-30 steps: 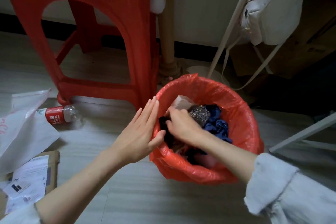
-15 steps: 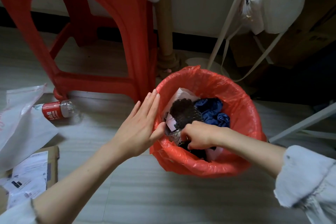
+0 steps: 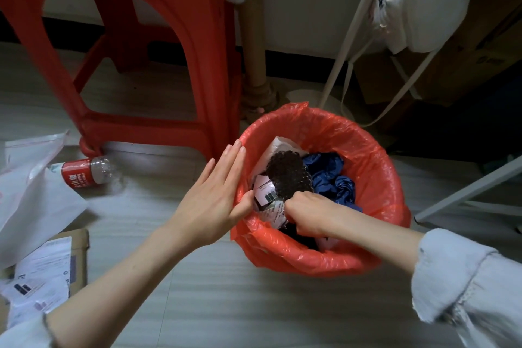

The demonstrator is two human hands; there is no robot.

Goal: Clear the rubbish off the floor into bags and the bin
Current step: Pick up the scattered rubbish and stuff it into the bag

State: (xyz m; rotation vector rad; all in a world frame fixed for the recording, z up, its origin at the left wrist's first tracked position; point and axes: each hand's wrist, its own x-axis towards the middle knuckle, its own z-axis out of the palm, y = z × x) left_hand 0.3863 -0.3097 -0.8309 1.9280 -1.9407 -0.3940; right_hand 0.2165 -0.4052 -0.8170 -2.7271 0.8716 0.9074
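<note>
A round bin with a red plastic liner point(image 3: 375, 178) stands on the floor at centre right. Inside lie a black bubble-wrap mailer point(image 3: 288, 175) with a white label, blue crumpled plastic point(image 3: 330, 178) and white paper. My right hand point(image 3: 308, 215) is down inside the bin, fingers closed on the near end of the black mailer. My left hand point(image 3: 214, 198) rests flat against the bin's left rim, fingers straight and together, thumb hooked over the liner's edge.
A red plastic stool point(image 3: 158, 51) stands just left of the bin. On the floor at left lie a clear bottle with a red label point(image 3: 84, 174), a white plastic mailer bag point(image 3: 31, 186) and a cardboard box with shipping labels point(image 3: 48, 271). A white bag point(image 3: 418, 5) hangs at upper right.
My right hand has drawn back from the far middle of the bin to its near side, pushing the black mailer down. The left hand stays on the rim.
</note>
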